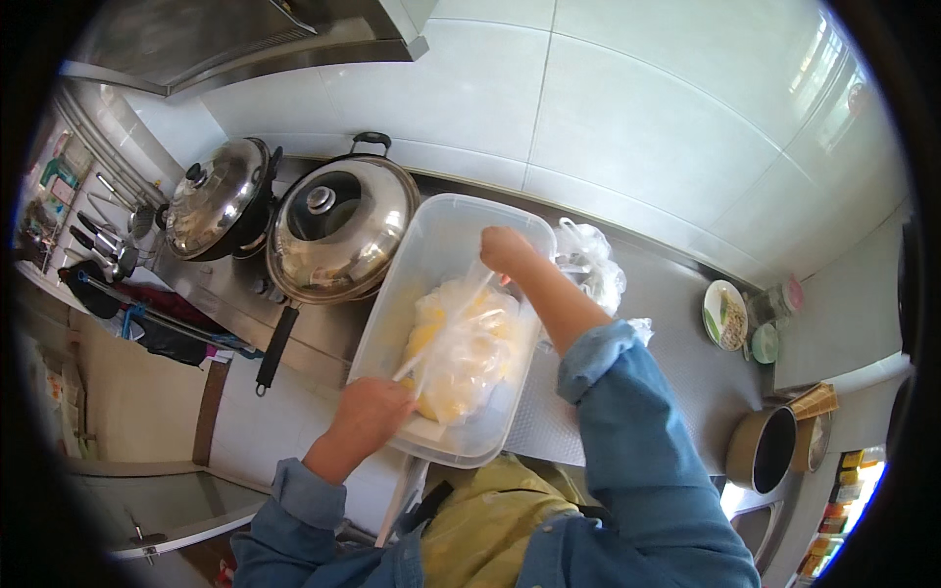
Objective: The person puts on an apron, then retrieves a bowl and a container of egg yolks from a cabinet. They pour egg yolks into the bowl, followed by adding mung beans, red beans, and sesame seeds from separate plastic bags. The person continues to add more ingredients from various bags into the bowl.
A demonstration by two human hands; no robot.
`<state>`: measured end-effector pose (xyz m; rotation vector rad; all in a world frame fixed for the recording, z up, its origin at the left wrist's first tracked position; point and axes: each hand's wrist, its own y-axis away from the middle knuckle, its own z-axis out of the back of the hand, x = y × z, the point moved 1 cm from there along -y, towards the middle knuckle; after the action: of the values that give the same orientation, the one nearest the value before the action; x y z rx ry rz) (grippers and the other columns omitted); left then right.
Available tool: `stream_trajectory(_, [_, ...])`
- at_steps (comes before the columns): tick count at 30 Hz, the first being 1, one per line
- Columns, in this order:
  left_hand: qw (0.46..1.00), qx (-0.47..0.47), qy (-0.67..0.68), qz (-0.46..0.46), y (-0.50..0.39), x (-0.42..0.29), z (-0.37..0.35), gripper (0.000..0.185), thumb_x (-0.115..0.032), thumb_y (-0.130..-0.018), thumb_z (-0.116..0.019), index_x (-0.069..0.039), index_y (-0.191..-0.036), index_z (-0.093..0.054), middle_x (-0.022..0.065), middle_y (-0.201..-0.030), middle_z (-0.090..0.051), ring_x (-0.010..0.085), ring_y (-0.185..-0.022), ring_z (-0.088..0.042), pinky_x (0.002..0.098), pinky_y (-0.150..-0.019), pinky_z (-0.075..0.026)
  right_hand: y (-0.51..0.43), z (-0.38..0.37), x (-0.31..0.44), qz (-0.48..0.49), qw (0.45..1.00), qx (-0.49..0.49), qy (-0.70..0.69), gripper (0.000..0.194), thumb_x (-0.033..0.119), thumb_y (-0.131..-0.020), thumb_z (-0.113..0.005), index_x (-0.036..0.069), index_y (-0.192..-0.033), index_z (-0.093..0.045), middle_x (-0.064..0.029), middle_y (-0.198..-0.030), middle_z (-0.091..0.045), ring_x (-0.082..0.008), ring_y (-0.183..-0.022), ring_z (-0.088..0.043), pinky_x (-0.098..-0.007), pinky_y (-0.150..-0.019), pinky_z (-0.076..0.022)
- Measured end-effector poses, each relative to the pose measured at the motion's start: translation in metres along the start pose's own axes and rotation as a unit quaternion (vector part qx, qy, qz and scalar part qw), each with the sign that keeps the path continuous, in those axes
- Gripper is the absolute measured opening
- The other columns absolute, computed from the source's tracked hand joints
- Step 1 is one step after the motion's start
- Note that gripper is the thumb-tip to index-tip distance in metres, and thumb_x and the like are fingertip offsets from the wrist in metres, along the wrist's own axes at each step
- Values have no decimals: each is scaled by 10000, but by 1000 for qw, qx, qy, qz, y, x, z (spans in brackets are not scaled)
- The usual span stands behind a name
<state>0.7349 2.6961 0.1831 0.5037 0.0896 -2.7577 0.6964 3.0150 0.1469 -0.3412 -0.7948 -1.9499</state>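
A translucent plastic bin (393, 309) stands at the counter's front edge, with a clear plastic bag (470, 353) of yellow and whitish contents inside it. My left hand (375, 415) is closed on one end of the bag's stretched neck, over the bin's near left side. At the upper right of the bin, my right hand (507, 253) grips the other end of the bag's plastic. Between the two hands the plastic is drawn into a taut, slanting strand. What the contents are cannot be told through the film.
A lidded wok (353, 235) touches or nearly touches the bin's left side; a second lidded pan (213, 198) stands farther left. Crumpled plastic bags (592, 264) lie right of the bin. Farther right are a plate of food (724, 316), a jar (772, 301) and a deep pot (761, 448).
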Motion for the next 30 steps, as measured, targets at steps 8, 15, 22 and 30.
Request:
stream_trajectory(8, [946,-275,48,165,23,-4,17,455,-156,-798,-687,-26,-1220,-577,183,-1187,-579,324,-1074,-571,387,-940,-453,108,70,-11,247,960,-103,-85,495,174,-841,-697,85,-1297,-529,-144,-1103,-640,-224,-1053,-608,-352,-907,-497])
stream_trajectory(15, [894,-200,268,298,19,37,-21,371,-186,-838,-654,10,-1149,-597,182,-1015,-652,255,-891,-642,352,-804,-491,113,62,-173,-70,958,-268,76,603,334,-799,-737,27,-1277,-533,-190,-1111,-640,-290,-1051,-623,-409,-950,-486])
stream_trajectory(22, [941,-151,138,269,15,54,-24,305,-145,-878,-581,19,-1134,-593,174,-906,-670,233,-783,-653,349,-718,-498,75,13,-177,-104,967,-225,54,473,196,-790,-667,134,-1247,-560,-165,-1139,-637,-349,-1061,-600,-447,-911,-485])
stream_trajectory(30, [905,-406,101,74,7,-75,22,314,-109,-876,-594,17,-1164,-572,156,-1065,-655,269,-930,-635,348,-779,-502,91,31,-226,-34,955,-279,97,275,20,-789,-537,101,-1028,-647,-174,-932,-675,-382,-897,-633,-455,-792,-517])
